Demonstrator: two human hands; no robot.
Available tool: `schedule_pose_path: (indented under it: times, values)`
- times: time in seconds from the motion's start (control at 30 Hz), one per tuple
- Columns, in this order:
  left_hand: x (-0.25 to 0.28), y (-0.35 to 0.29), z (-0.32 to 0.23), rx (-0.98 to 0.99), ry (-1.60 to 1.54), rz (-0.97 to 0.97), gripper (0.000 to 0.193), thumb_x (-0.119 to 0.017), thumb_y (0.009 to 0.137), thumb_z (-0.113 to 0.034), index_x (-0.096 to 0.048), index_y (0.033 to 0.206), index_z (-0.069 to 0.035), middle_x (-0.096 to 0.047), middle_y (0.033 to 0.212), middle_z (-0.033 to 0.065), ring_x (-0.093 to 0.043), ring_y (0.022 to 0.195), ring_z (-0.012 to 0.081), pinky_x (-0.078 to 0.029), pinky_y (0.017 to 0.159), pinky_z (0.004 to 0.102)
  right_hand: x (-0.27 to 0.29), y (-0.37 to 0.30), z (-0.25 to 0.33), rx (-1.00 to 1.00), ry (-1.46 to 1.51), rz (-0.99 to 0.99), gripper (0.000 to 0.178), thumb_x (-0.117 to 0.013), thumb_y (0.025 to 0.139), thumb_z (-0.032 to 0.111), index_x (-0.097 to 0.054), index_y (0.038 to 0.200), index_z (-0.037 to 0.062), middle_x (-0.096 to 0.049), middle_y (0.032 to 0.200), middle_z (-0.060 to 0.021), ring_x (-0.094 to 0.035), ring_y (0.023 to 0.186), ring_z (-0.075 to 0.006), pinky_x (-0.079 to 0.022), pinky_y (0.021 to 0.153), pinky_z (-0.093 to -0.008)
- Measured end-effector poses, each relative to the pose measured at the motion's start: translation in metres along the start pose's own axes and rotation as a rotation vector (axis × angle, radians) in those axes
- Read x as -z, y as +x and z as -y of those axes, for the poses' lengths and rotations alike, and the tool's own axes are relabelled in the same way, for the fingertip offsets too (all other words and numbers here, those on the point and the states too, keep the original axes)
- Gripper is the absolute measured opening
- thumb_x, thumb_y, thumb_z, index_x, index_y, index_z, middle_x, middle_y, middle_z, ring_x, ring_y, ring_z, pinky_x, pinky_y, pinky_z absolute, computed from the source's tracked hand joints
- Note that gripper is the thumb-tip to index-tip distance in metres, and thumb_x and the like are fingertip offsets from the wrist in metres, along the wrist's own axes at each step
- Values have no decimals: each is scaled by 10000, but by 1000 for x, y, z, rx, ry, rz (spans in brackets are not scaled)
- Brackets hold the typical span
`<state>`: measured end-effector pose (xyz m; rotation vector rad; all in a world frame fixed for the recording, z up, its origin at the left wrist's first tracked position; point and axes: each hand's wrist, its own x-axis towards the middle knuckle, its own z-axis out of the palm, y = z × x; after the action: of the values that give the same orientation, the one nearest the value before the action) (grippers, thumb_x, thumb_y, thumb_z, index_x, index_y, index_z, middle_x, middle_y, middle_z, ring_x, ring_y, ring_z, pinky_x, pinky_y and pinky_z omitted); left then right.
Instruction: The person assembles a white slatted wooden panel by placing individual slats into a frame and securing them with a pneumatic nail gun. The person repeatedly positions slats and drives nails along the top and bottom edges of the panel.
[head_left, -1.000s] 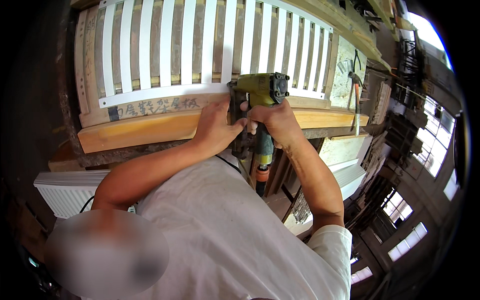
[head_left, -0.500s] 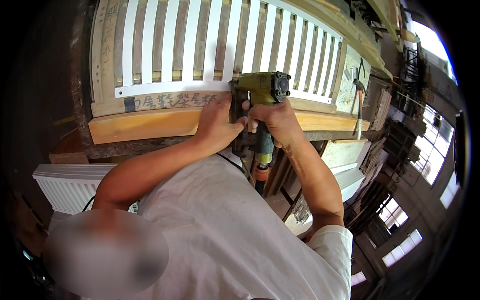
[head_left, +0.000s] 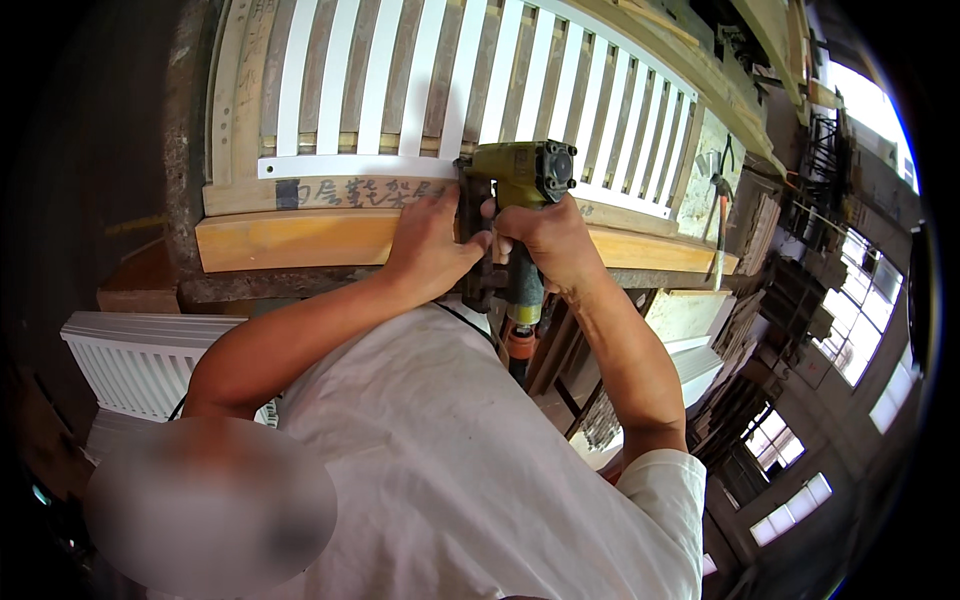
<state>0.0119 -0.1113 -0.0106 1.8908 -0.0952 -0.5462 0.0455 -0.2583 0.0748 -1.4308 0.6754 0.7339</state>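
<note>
My right hand [head_left: 548, 240] is wrapped round the grip of a green air nailer [head_left: 520, 170], whose hose fitting hangs below the handle. The nailer's nose rests on the near white rail of a slatted panel [head_left: 350, 167], close to where a slat meets it. My left hand [head_left: 425, 245] lies against the wooden frame under the rail, its fingers extended and its thumb touching the nailer's dark magazine [head_left: 474, 240]. The nail exit point is hidden by the tool.
A yellowish wooden beam [head_left: 290, 240] runs along the bench's near edge. A hammer [head_left: 721, 215] lies at the right. White slatted pieces [head_left: 140, 360] stand at lower left. Stacked timber [head_left: 735, 340] and windows [head_left: 850, 300] are farther right.
The nailer and both hands have shifted left along the rail by about one slat. The panel and bench appear slightly farther right in view. My grip is unchanged.
</note>
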Motion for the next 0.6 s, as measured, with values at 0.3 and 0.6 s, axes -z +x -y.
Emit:
schedule_pose_path:
  times: [0.3, 0.6]
  values:
    - [7, -4, -1, -25, 32, -20, 444, -725, 725, -244, -552, 1060, -11, -617, 897, 203, -569, 900, 395, -438, 816, 475, -6, 0, 1, 8, -62, -11, 153, -591, 739, -24, -617, 890, -36, -578, 621, -56, -541, 508, -127, -446, 487, -260]
    - [30, -14, 8, 9, 60, -75, 442, -742, 725, -216, -544, 1061, -6, -626, 941, 194, -584, 928, 386, -454, 823, 443, -33, 8, 12, -49, -83, 69, 157, -583, 748, -25, -604, 902, -44, -566, 609, -63, -534, 501, -133, -444, 488, -267]
